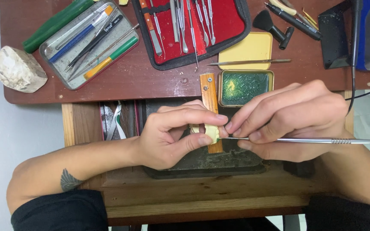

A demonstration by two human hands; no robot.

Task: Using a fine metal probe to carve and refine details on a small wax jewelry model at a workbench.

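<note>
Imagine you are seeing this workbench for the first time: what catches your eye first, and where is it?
At the centre, the left hand pinches a small cream-coloured piece over a wooden bench peg, while the right hand holds a thin metal tool to it. At the top edge lies an open red-lined instrument case, with a grey tray of brushes at upper left.

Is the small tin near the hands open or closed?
Open. The tin shows its green inside, and its yellow lid lies apart, just behind it on the table.
</note>
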